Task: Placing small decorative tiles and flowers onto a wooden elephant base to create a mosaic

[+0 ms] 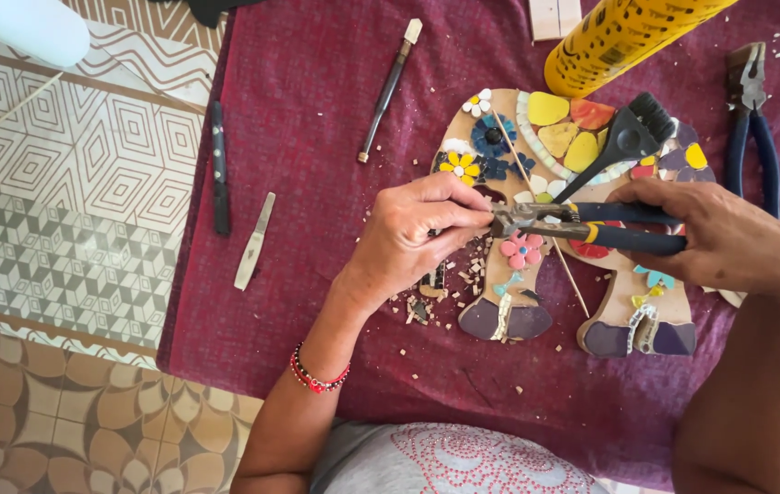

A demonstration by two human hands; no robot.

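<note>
A: What does the work lie on?

B: A dark red cloth [317, 119] spread over a table, with patterned floor tiles [70, 183] showing to the left and below it. Small chips of tile [427, 306] are scattered on the cloth near the person's wrist.

A: And the hands?

B: The right hand [719, 238] is clenched around the blue handles of a pair of nippers [582, 224]. The left hand [417, 233] pinches something tiny at the nippers' tip; it is too small to make out.

A: Where is the piece being worked on?

B: The wooden mosaic figure [545, 210] lies flat on the cloth, directly under both hands, partly covered with coloured tiles and flowers.

A: Anything else around?

B: Blue pliers [751, 119] at the right edge, a yellow can [619, 37] above, a black brush [623, 142] resting on the figure, and a glass cutter [390, 87] to the upper left.
</note>
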